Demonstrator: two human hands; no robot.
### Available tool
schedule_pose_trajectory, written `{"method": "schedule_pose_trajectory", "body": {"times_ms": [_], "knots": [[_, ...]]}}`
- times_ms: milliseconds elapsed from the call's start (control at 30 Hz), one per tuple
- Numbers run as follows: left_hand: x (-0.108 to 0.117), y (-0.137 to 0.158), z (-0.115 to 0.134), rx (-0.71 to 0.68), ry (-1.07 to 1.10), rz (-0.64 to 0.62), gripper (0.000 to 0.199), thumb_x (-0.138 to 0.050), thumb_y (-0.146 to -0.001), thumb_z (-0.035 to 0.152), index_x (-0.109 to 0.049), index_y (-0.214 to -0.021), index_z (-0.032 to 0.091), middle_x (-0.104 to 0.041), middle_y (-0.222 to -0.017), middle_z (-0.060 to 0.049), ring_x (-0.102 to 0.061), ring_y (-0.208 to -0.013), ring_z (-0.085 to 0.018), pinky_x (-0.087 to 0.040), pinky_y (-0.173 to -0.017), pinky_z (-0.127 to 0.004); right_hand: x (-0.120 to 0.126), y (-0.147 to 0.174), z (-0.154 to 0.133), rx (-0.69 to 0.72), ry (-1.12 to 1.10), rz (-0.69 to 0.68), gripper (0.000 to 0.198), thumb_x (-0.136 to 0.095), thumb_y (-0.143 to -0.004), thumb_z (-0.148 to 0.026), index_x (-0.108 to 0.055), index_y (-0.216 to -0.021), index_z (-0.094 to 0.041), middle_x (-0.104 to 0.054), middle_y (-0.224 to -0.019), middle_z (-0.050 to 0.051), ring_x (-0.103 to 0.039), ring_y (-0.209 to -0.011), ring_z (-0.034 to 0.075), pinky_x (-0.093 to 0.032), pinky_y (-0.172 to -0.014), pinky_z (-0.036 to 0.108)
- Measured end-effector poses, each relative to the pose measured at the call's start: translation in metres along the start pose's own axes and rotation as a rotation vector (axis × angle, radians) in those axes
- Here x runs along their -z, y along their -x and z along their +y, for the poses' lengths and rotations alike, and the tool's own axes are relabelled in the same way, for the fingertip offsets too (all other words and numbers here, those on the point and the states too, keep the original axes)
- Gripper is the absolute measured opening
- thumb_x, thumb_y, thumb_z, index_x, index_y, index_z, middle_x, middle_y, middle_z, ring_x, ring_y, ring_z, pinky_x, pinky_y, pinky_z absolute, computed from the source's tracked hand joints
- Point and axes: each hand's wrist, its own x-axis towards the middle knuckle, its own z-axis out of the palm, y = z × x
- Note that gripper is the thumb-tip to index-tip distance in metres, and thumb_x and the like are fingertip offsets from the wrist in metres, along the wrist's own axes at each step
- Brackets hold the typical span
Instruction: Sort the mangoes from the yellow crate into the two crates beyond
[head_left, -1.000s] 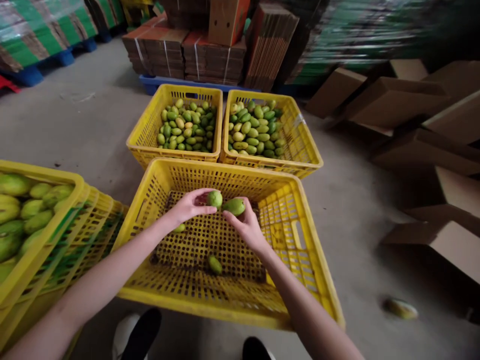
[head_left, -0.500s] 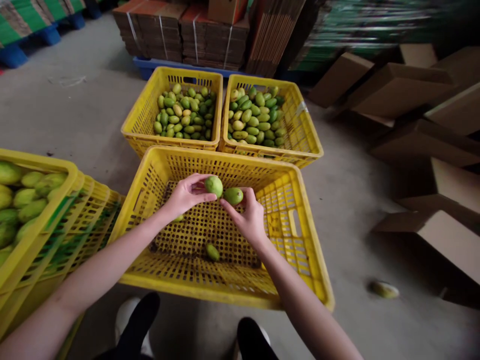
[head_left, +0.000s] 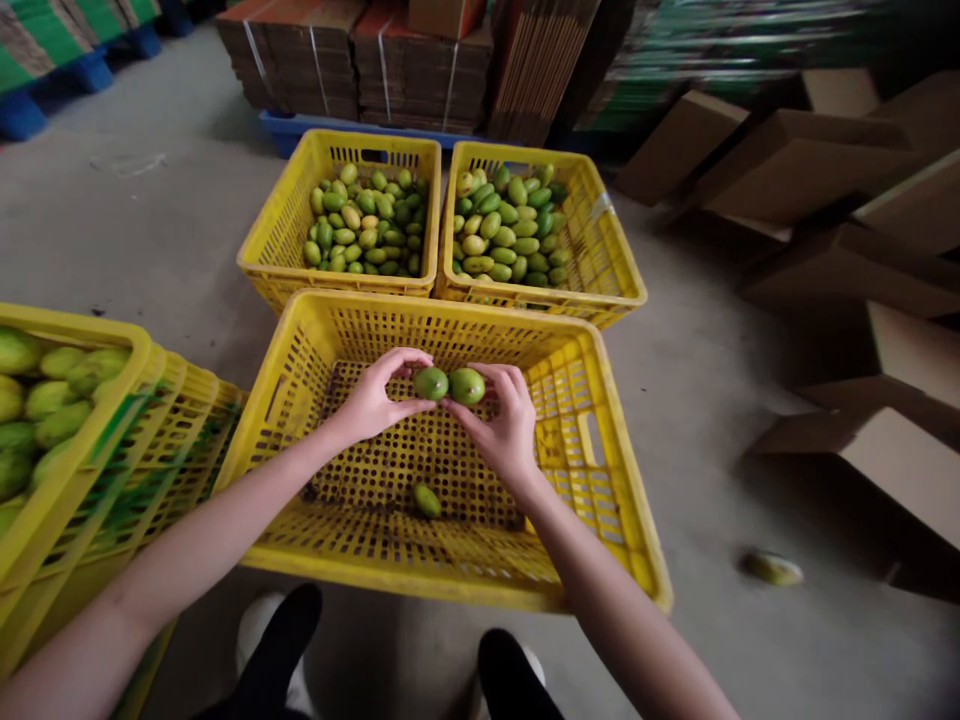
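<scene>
My left hand point(head_left: 382, 395) pinches a small green mango point(head_left: 431, 384) between thumb and fingertips. In my right hand point(head_left: 502, 415) is a second green mango point(head_left: 466, 387), gripped the same way. The two fruits are side by side, touching or nearly so, their ends facing me. Both hands are over a yellow plastic crate point(head_left: 634, 480) with slotted walls and a perforated floor. One more mango point(head_left: 427, 501) lies on that floor, near the front wall.
Behind stand two yellow crates point(head_left: 262, 235) point(head_left: 626, 265) holding many mangoes. Another crate of larger mangoes point(head_left: 60, 420) is at the left. Cardboard boxes point(head_left: 900, 460) crowd the right, and a loose fruit point(head_left: 776, 569) lies on the floor there. Bundled flat cartons point(head_left: 300, 65) are at the back.
The mango in my left hand has turned, showing a darker green end. The right-hand mango has turned slightly too, and the two fruits are now level. A fruit glimpsed under my left wrist is hidden.
</scene>
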Motion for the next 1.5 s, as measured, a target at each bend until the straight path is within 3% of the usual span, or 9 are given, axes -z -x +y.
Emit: {"method": "schedule_pose_trajectory", "body": {"times_ms": [100,200,267,400,500,800,1033,1300,1500], "knots": [[0.001,-0.001,-0.002,-0.041,-0.051,0.030,0.037,-0.079,-0.075,0.027,-0.066,-0.109,0.020,-0.064,-0.111,-0.008,-0.062,-0.103,-0.020,-0.051,-0.095,-0.036,0.001,0.001,-0.001,0.073,0.048,0.057,0.033,-0.072,-0.083,-0.040,-0.062,-0.110,-0.023,-0.058,-0.096,0.006,-0.058,-0.086,0.022,-0.053,-0.068,0.035],[0.003,-0.001,0.000,0.013,0.021,0.026,0.040,-0.079,-0.074,0.028,-0.068,-0.112,0.020,-0.065,-0.115,-0.008,-0.062,-0.107,-0.021,-0.050,-0.099,-0.037,0.002,0.000,-0.002,0.020,0.006,0.072,0.036,-0.077,-0.078,-0.042,-0.063,-0.106,-0.023,-0.058,-0.100,0.007,-0.058,-0.090,0.023,-0.053,-0.071,0.037],[0.004,-0.002,0.000,0.154,0.158,0.005,0.050,-0.084,-0.069,0.032,-0.068,-0.114,0.019,-0.067,-0.115,-0.009,-0.064,-0.106,-0.022,-0.051,-0.098,-0.038,0.002,-0.003,-0.001,-0.096,-0.129,0.024,0.039,-0.080,-0.073,-0.045,-0.063,-0.100,-0.023,-0.060,-0.098,0.006,-0.059,-0.088,0.022,-0.053,-0.073,0.037],[0.009,-0.006,-0.002,0.505,0.526,-0.086,0.065,-0.089,-0.059,0.045,-0.066,-0.113,0.015,-0.073,-0.102,-0.011,-0.070,-0.086,-0.021,-0.057,-0.083,-0.038,0.002,-0.009,0.006,-0.435,-0.650,-0.114,0.052,-0.085,-0.061,-0.054,-0.059,-0.095,-0.025,-0.064,-0.085,0.001,-0.060,-0.074,0.018,-0.054,-0.068,0.034],[0.012,-0.006,-0.002,0.609,0.665,-0.141,0.064,-0.091,-0.057,0.043,-0.068,-0.109,0.014,-0.074,-0.096,-0.011,-0.071,-0.079,-0.018,-0.058,-0.081,-0.035,-0.002,-0.011,0.010,-0.596,-0.905,-0.127,0.054,-0.087,-0.055,-0.057,-0.055,-0.084,-0.025,-0.062,-0.074,-0.002,-0.056,-0.061,0.015,-0.050,-0.057,0.030],[0.010,-0.005,0.000,0.611,0.759,-0.118,0.049,-0.083,-0.069,0.016,-0.070,-0.116,0.020,-0.068,-0.122,-0.008,-0.068,-0.103,-0.020,-0.051,-0.099,-0.039,-0.005,-0.011,0.008,-0.711,-1.006,-0.175,0.050,-0.081,-0.060,-0.066,-0.061,-0.070,-0.022,-0.058,-0.062,-0.002,-0.052,-0.053,0.013,-0.049,-0.050,0.029],[0.012,-0.006,-0.003,0.697,0.771,-0.149,0.043,-0.080,-0.074,0.022,-0.068,-0.114,0.014,-0.075,-0.097,-0.010,-0.072,-0.078,-0.017,-0.058,-0.083,-0.032,-0.008,-0.010,0.012,-0.736,-1.010,-0.216,0.055,-0.075,-0.063,-0.072,-0.064,-0.071,-0.019,-0.057,-0.058,-0.001,-0.052,-0.051,0.012,-0.046,-0.046,0.026],[0.011,-0.006,-0.003,0.655,0.805,-0.164,0.047,-0.080,-0.072,0.020,-0.069,-0.117,0.018,-0.073,-0.113,-0.010,-0.070,-0.100,-0.021,-0.050,-0.099,-0.038,-0.004,-0.011,0.009,-0.712,-1.019,-0.192,0.045,-0.082,-0.062,-0.059,-0.069,-0.082,-0.022,-0.066,-0.075,0.001,-0.061,-0.065,0.017,-0.053,-0.058,0.031],[0.005,-0.004,-0.001,0.588,0.613,-0.121,0.062,-0.084,-0.068,0.026,-0.066,-0.126,0.021,-0.070,-0.120,-0.009,-0.064,-0.110,-0.024,-0.045,-0.103,-0.040,-0.005,-0.008,0.005,-0.696,-0.924,-0.192,0.049,-0.088,-0.058,-0.050,-0.066,-0.096,-0.026,-0.069,-0.089,0.000,-0.065,-0.080,0.020,-0.054,-0.069,0.035]]}}
